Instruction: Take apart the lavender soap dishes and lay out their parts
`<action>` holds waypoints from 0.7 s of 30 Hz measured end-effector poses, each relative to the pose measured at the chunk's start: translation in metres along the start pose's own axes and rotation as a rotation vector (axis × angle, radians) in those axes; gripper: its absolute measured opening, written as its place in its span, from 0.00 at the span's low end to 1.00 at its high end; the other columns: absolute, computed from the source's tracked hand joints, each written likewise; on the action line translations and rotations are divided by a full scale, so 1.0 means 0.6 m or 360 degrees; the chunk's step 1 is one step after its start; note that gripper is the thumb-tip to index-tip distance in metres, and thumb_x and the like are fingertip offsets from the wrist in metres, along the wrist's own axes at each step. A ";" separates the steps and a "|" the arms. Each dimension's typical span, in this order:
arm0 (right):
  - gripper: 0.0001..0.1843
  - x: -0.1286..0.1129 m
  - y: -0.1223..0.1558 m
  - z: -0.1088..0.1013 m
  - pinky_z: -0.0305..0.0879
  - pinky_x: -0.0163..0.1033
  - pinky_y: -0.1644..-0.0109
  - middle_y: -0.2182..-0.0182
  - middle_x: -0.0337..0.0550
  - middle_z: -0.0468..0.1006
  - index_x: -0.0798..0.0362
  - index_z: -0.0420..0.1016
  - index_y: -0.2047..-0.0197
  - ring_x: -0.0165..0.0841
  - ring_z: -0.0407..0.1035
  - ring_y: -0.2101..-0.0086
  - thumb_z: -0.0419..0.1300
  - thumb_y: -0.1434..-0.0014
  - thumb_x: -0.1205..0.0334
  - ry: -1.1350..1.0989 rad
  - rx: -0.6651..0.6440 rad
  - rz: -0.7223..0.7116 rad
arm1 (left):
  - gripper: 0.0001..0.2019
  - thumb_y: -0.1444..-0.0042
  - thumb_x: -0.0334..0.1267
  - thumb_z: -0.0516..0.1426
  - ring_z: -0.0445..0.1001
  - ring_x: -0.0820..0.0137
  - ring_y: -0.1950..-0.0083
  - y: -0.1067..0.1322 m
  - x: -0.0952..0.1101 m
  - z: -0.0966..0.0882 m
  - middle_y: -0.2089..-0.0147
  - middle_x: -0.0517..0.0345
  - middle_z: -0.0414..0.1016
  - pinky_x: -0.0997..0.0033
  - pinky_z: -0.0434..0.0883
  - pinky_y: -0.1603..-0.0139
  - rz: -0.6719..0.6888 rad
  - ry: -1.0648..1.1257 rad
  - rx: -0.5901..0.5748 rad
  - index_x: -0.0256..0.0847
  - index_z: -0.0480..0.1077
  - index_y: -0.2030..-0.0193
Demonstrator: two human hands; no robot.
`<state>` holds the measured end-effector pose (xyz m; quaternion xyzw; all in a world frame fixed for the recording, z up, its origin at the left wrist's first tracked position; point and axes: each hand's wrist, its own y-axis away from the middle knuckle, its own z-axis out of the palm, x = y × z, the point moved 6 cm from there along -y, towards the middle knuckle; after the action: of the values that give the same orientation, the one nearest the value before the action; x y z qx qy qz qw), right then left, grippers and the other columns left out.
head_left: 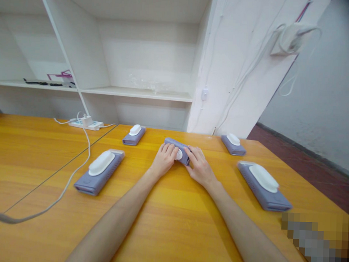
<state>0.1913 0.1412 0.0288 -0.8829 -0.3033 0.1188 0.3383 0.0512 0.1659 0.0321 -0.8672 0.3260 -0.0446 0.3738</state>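
Note:
A flat purple-grey case [171,141] lies at a slant on the wooden table between my hands. On top of it sits a white rounded piece [179,154], largely hidden by my fingers; a ribbed patch shows. My left hand [165,157] has its fingers curled over the white piece and the case's middle. With thumb and fingers my right hand [198,162] grips the right end of the same case. The exact kind of these things I cannot make out.
Similar cases with white oval pieces on top lie around: near left [88,183], far left [130,140], far right [237,150] and near right [271,199]. A power strip [90,125] with a white cable [75,171] is at the back left. White shelves [147,92] stand behind.

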 end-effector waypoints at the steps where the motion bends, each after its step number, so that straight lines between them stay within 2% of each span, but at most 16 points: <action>1: 0.37 -0.001 0.000 0.001 0.49 0.56 0.35 0.40 0.52 0.60 0.53 0.49 0.33 0.44 0.53 0.40 0.56 0.45 0.69 0.0004 0.0003 0.0003 | 0.18 0.46 0.29 0.50 0.63 0.58 0.47 0.000 -0.001 0.000 0.49 0.46 0.67 0.54 0.61 0.42 -0.0009 0.0031 -0.0014 0.37 0.63 0.47; 8: 0.38 -0.001 0.003 0.003 0.49 0.57 0.36 0.42 0.52 0.62 0.52 0.49 0.33 0.45 0.54 0.41 0.55 0.45 0.69 0.0036 0.0007 0.0032 | 0.18 0.48 0.29 0.52 0.63 0.58 0.49 -0.002 0.000 0.000 0.49 0.47 0.68 0.55 0.63 0.45 0.0084 0.0163 -0.0061 0.38 0.63 0.49; 12: 0.37 -0.001 0.003 0.003 0.49 0.57 0.36 0.41 0.52 0.61 0.53 0.49 0.33 0.45 0.54 0.41 0.54 0.45 0.71 0.0045 0.0005 0.0035 | 0.21 0.51 0.29 0.53 0.62 0.58 0.48 -0.001 0.000 -0.007 0.49 0.47 0.67 0.55 0.63 0.46 0.0039 0.0247 -0.0072 0.39 0.63 0.48; 14: 0.37 -0.001 0.003 0.002 0.49 0.57 0.36 0.41 0.52 0.61 0.53 0.49 0.33 0.45 0.54 0.41 0.54 0.45 0.71 0.0035 0.0017 0.0032 | 0.22 0.51 0.32 0.54 0.62 0.58 0.47 0.001 0.000 -0.013 0.48 0.46 0.65 0.55 0.63 0.46 -0.0027 0.0314 -0.0064 0.39 0.62 0.47; 18: 0.37 -0.004 0.003 0.000 0.50 0.57 0.36 0.41 0.52 0.61 0.52 0.49 0.33 0.45 0.54 0.41 0.54 0.45 0.70 0.0007 0.0039 -0.0011 | 0.22 0.49 0.45 0.55 0.63 0.56 0.48 0.003 -0.003 -0.020 0.50 0.45 0.64 0.53 0.64 0.48 -0.0175 0.0358 -0.0031 0.40 0.62 0.48; 21: 0.37 -0.008 0.002 0.000 0.50 0.56 0.36 0.41 0.53 0.60 0.53 0.49 0.33 0.44 0.53 0.40 0.54 0.45 0.71 -0.0007 0.0039 -0.0053 | 0.23 0.49 0.49 0.55 0.63 0.56 0.49 0.004 -0.008 -0.019 0.50 0.44 0.63 0.54 0.65 0.50 -0.0322 0.0298 -0.0008 0.39 0.63 0.49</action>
<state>0.1879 0.1378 0.0281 -0.8732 -0.3172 0.1187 0.3505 0.0423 0.1606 0.0393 -0.8886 0.2704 -0.1619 0.3331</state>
